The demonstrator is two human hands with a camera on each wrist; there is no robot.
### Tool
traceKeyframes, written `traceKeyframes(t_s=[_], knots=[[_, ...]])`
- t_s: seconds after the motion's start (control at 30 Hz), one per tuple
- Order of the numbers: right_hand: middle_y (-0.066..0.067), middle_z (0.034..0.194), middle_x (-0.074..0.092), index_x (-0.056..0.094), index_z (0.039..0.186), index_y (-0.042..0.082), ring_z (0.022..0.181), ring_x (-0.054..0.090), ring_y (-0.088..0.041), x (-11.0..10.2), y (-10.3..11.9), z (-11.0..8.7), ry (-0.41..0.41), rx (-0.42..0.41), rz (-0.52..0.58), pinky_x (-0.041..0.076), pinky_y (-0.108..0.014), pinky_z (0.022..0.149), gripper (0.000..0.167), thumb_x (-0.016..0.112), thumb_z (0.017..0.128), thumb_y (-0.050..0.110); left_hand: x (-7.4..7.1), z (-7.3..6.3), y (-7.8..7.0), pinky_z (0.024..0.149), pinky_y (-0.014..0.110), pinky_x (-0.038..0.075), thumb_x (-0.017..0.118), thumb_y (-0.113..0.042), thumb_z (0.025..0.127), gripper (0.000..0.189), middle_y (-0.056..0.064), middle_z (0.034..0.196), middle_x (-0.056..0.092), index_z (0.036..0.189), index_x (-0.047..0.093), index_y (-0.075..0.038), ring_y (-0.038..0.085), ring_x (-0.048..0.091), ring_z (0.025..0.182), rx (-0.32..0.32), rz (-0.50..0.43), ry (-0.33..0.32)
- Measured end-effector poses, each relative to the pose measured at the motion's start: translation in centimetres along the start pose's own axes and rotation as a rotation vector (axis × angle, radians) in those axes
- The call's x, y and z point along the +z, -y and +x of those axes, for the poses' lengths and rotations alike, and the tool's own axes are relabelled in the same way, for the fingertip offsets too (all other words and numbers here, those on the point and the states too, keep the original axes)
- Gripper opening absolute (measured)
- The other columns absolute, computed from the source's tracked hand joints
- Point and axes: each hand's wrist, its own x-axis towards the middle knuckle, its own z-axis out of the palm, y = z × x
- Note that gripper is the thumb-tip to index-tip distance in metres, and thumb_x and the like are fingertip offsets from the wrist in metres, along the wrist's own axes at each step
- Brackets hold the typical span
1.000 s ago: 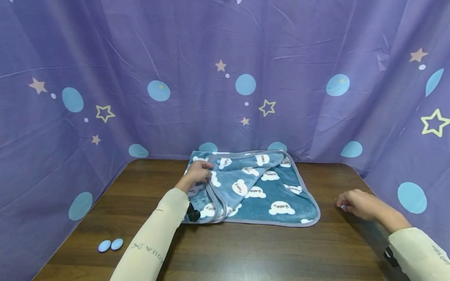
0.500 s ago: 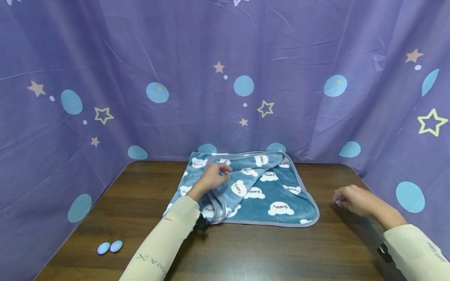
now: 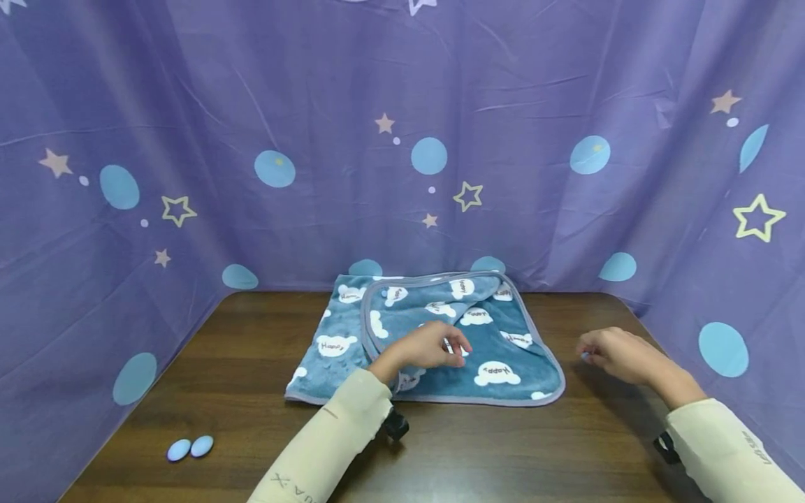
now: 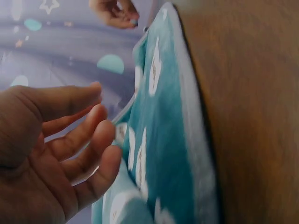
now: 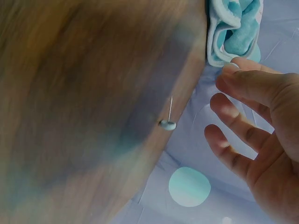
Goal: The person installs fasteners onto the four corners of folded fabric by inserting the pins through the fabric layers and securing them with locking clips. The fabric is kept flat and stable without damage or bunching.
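Fingers of left hand [image 3: 430, 344] relaxed, curved, empty, above folded blue bear-print blanket [image 3: 484, 347] at back of table [image 3: 503, 454]; fingertips of right hand [image 3: 619, 356] pinching small pale-blue object [image 3: 585, 356] beyond blanket's right edge; near right hand, metal pin [image 5: 168, 125] with round head; two blue ovals [image 3: 202, 446] at lower left

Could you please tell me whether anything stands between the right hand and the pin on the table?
Nothing visible does: in the right wrist view, open space separates the right hand from the pin, though the head view shows a light-blue piece at that hand.
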Motion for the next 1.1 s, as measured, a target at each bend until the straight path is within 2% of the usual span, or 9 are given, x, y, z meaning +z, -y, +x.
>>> traceKeyframes(t_s=[0.1,0.17,0.27,0.57,0.7,0.9,1.1], knots=[[0.015,0.081,0.066,0.072,0.089,0.022,0.074,0.057,0.0,0.4,0.4,0.3,0.012,0.021,0.004,0.049,-0.031,0.061,0.024,0.075,0.085,-0.001,1.1,0.4,-0.4,0.07,0.022,0.053,0.073,-0.009,0.096,0.02,-0.005,0.09,0.068,0.115,0.074,-0.005,0.006,0.065,0.081,0.026,0.016,0.093],[0.015,0.081,0.065,0.072,0.088,0.022,0.073,0.057,0.0,0.6,0.6,0.5,0.018,0.024,0.008,0.049,-0.032,0.061,0.024,0.075,0.085,-0.001,1.9,0.8,-0.5,0.07,0.02,0.052,0.074,-0.009,0.095,0.018,-0.006,0.09,0.068,0.113,0.075,-0.006,0.004,0.064,0.08,0.05,0.056,0.125],[0.015,0.079,0.065,0.071,0.087,0.023,0.071,0.055,-0.001,0.9,1.1,0.8,0.02,0.024,0.016,0.048,-0.031,0.06,0.024,0.075,0.086,-0.001,3.0,1.3,-0.7,0.071,0.017,0.05,0.076,-0.011,0.093,0.015,-0.008,0.088,0.069,0.108,0.076,-0.01,0.001,0.062,0.079,0.088,0.135,0.151],[0.015,0.076,0.063,0.071,0.088,0.023,0.069,0.05,0.001,1.1,2.1,1.6,0.018,-0.026,0.006,0.045,-0.029,0.059,0.025,0.074,0.087,-0.002,5.5,3.2,-2.6,0.074,0.009,0.045,0.084,-0.012,0.085,0.022,-0.005,0.091,0.071,0.106,0.078,-0.011,-0.002,0.061,0.08,0.174,0.251,0.209],[0.014,0.073,0.06,0.07,0.087,0.023,0.067,0.049,0.0,1.0,2.5,2.0,0.018,-0.041,0.014,0.043,-0.028,0.058,0.025,0.073,0.087,-0.002,6.2,3.6,-3.3,0.074,0.01,0.045,0.086,-0.016,0.083,0.025,-0.007,0.091,0.07,0.107,0.078,-0.014,-0.001,0.06,0.082,0.138,0.318,0.226],[0.014,0.074,0.06,0.07,0.087,0.023,0.067,0.049,-0.002,0.7,3.1,2.3,0.02,-0.006,0.022,0.043,-0.028,0.058,0.025,0.072,0.089,-0.001,6.7,4.0,-3.9,0.082,0.015,0.046,0.09,-0.022,0.081,0.029,-0.007,0.096,0.069,0.107,0.077,-0.018,0.004,0.06,0.092,0.064,0.402,0.213],[0.012,0.082,0.067,0.071,0.089,0.022,0.072,0.056,0.0,0.9,3.1,2.3,-0.022,-0.073,0.008,0.05,-0.033,0.062,0.025,0.073,0.087,-0.003,7.3,4.7,-3.9,0.08,0.014,0.046,0.089,-0.02,0.08,0.028,-0.005,0.094,0.069,0.103,0.075,-0.018,0.004,0.061,0.089,0.083,0.491,0.18]])
